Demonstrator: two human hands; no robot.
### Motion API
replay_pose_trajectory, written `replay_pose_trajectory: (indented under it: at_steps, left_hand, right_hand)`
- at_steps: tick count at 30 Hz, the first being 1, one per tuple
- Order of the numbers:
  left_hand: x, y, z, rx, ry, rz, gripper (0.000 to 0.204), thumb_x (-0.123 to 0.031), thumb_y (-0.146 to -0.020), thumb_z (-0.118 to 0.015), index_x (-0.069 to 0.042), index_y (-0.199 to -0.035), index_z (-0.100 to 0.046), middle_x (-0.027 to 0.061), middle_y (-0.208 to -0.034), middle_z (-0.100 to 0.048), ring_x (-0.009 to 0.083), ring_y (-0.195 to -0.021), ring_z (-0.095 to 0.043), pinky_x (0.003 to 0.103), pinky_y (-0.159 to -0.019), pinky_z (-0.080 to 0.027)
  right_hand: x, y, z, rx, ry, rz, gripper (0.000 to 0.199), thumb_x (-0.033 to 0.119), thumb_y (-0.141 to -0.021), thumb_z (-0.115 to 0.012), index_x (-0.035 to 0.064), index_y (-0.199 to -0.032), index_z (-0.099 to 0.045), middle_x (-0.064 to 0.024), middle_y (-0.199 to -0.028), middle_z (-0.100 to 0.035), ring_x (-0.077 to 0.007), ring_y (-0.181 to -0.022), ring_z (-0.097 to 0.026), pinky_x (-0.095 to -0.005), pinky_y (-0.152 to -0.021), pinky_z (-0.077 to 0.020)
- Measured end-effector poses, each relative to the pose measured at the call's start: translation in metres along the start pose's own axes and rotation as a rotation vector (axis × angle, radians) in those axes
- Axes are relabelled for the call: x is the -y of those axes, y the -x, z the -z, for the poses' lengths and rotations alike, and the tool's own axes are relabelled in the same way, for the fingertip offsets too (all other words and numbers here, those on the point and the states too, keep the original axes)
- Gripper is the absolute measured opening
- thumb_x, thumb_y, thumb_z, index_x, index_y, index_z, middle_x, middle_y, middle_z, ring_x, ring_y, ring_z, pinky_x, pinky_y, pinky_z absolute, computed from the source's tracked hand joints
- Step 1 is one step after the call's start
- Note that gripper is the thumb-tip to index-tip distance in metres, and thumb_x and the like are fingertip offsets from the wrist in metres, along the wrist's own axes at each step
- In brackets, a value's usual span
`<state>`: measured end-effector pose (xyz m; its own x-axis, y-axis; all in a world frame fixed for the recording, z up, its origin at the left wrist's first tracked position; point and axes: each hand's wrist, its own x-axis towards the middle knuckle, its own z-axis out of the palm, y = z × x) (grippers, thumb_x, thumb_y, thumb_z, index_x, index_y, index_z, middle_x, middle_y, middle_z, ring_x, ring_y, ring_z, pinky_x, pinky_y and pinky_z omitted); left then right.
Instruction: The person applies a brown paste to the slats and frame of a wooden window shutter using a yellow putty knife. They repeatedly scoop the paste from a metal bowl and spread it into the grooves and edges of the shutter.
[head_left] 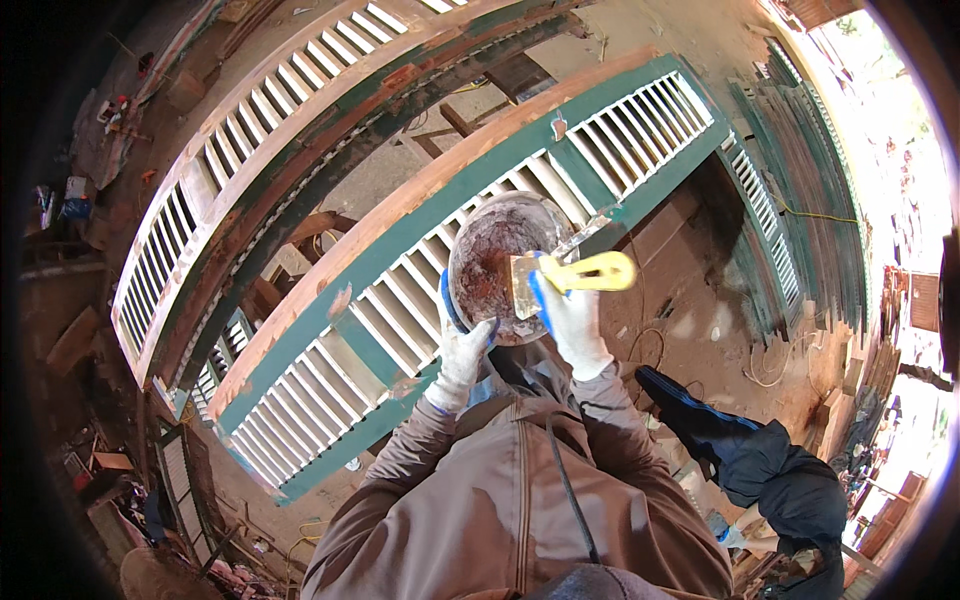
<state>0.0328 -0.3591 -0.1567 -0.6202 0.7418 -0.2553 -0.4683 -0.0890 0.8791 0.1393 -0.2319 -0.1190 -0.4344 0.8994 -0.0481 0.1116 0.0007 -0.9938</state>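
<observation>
**Obs. 1:** Two gloved hands are raised at chest height in the head view. The left hand [462, 352], in a white glove with blue trim, cups the near rim of a round shallow bowl smeared inside with reddish-brown paste [497, 262]. Fingers are curled under and around the rim; the thumb lies on the edge.

**Obs. 2:** Confirmed. And the right hand [572, 318]?

**Obs. 1:** Same type of glove. Its fingers are closed tight round the yellow plastic handle of a flat-bladed putty knife [570, 275]. The blade sits inside the bowl, touching the paste at the right half. The handle points away to the right.

**Obs. 2:** Position of the bowl relative to the work?

**Obs. 1:** Held in the air, over a long green-framed louvred wooden shutter with pale slats [420, 290], which lies flat and runs diagonally from lower left to upper right. I cannot tell whether the bowl touches it.

**Obs. 2:** Surroundings?

**Obs. 1:** Beyond it lies a second louvred shutter of bare, pale wood [250, 130], roughly parallel. A stack of green shutters [800, 200] leans at the far right. The floor is dusty brown earth [690, 290]. The person wears a brown jacket [500, 500].
</observation>
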Motion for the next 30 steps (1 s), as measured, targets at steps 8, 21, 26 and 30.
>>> replay_pose_trajectory:
  at_steps: [8,21,26,30]
  left_hand:
    - [-0.023,-0.024,0.008,-0.222,0.268,0.23,0.068,-0.008,-0.087,-0.063,-0.016,-0.148,-0.036,0.0049,-0.121,-0.06,0.0137,-0.099,-0.063,0.026,-0.075,-0.053]
    - [0.05,-0.061,0.103,-0.628,0.175,-0.351,0.037,-0.034,-0.1,-0.053,-0.006,-0.123,-0.058,0.0117,-0.122,-0.061,0.0282,-0.113,-0.062,0.044,-0.095,-0.054]
    - [0.073,-0.063,0.115,-0.646,0.067,-0.48,0.035,-0.029,-0.099,-0.057,-0.007,-0.127,-0.057,0.0138,-0.124,-0.061,0.0295,-0.112,-0.063,0.044,-0.094,-0.056]
    - [0.08,-0.061,0.118,-0.636,-0.148,-0.584,0.039,-0.029,-0.099,-0.058,-0.007,-0.13,-0.054,0.0152,-0.127,-0.059,0.0312,-0.112,-0.063,0.046,-0.095,-0.056]
  right_hand:
    - [0.04,-0.038,0.052,-0.167,-0.342,-0.203,0.03,0.014,-0.097,-0.065,0.0001,-0.124,-0.064,-0.0024,-0.103,-0.069,-0.0082,-0.075,-0.064,-0.0223,-0.058,-0.0516]
    - [-0.056,-0.206,0.068,0.019,0.521,0.357,0.03,0.009,-0.098,-0.061,0.0042,-0.127,-0.065,-0.0081,-0.124,-0.069,-0.0199,-0.11,-0.066,-0.0312,-0.097,-0.05]
    - [-0.075,-0.234,0.045,0.091,1.138,0.469,0.042,0.008,-0.084,-0.065,0.0076,-0.126,-0.062,-0.0113,-0.122,-0.067,-0.0279,-0.111,-0.064,-0.035,-0.095,-0.0516]
    - [-0.099,-0.234,0.031,0.09,1.549,0.567,0.039,0.021,-0.089,-0.06,0.0165,-0.127,-0.063,-0.0002,-0.125,-0.066,-0.0203,-0.114,-0.06,-0.0368,-0.091,-0.0527]
